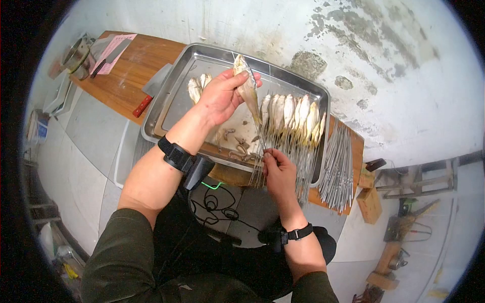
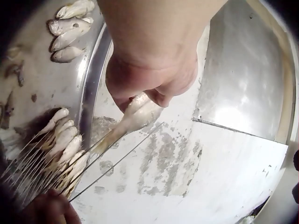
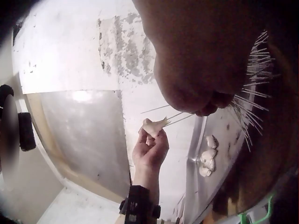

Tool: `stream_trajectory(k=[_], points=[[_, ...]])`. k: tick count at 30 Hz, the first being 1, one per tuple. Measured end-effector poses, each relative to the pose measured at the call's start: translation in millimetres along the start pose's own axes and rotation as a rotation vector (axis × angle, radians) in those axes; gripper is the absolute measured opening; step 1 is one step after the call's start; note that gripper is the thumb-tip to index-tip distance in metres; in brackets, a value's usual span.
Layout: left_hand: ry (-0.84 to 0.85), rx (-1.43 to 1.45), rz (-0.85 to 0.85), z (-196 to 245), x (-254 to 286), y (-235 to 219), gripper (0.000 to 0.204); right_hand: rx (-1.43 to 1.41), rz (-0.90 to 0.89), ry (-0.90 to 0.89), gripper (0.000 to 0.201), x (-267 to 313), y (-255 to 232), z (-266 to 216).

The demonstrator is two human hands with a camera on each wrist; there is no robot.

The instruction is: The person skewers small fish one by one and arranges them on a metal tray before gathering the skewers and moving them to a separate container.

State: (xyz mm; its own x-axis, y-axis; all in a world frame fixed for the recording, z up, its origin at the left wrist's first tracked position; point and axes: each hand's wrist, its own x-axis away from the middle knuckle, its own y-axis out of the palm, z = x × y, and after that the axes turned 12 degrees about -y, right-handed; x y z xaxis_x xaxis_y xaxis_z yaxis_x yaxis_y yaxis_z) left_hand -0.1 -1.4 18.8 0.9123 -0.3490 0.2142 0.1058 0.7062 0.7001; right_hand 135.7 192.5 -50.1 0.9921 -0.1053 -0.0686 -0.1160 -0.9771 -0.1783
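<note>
My left hand holds a pale, yellowish fish raised over a metal tray, thumb on its side and tail toward me. Thin metal skewers run from the fish's tail end down to my right hand, whose thumb and fingers pinch their lower ends. One skewer passes outside the body in the left wrist view. Beside the fish, a row of skewered fish lies in the tray, their skewers jutting over the near rim. A few loose fish lie at the tray's left, partly behind my left hand.
A bundle of bare metal skewers lies on the wooden table right of the tray. Left of it are a red-handled knife and a dark-handled knife on pink paper. Dark scraps lie in the tray. A stained wall stands behind.
</note>
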Motion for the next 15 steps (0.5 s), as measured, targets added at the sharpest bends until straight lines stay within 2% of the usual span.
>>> stream_trajectory(k=[3,9,12,15], points=[[0.029,0.09,-0.067,4,2,0,0.024,-0.067,0.002,0.028,0.02,-1,0,-3],[0.087,0.037,-0.021,5,-2,-3,0.025,-0.111,-0.001,0.024,0.019,1,0,4],[0.05,0.033,0.016,4,1,1,0.025,-0.104,0.001,0.01,0.019,1,2,7],[0.033,0.03,0.009,3,0,0,0.025,0.021,0.008,-0.083,0.02,0,3,10]])
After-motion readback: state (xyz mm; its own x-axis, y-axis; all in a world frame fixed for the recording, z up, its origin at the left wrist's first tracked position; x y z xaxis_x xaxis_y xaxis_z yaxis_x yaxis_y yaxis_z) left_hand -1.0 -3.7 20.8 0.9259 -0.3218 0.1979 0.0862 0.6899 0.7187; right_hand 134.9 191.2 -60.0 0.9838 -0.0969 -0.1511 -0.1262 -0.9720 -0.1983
